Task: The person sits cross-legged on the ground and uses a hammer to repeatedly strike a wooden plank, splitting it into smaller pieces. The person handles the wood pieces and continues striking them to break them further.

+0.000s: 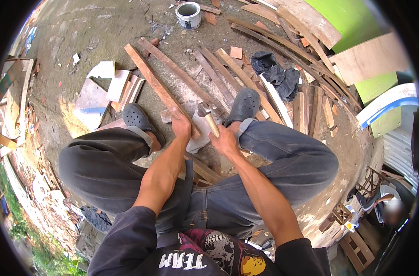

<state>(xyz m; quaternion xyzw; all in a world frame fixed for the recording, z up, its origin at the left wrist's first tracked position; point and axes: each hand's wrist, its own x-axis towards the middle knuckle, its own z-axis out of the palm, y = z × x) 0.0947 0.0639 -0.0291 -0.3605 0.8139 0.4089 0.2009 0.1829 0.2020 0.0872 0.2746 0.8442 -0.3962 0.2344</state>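
My left hand [181, 125] is closed around the near end of a long brown wooden batten [154, 83], which slants away to the far left. In my right hand [224, 140] is a hammer [211, 123] with a pale wooden handle. The hammer's metal head points away from me, a little right of the batten and apart from it. Under the batten's near end lies a pale grey stone block [200, 138]. My feet, in dark clogs, rest on either side of it. Whether a nail sits in the batten is too small to tell.
Several loose battens [244, 76] lie beyond my right foot, with crumpled black plastic [276, 73] beside them. A metal paint can [188, 16] stands at the far side. Board offcuts [92, 99] lie to the left. Long planks [297, 50] are heaped at the far right. Another person [384, 200] is at the right edge.
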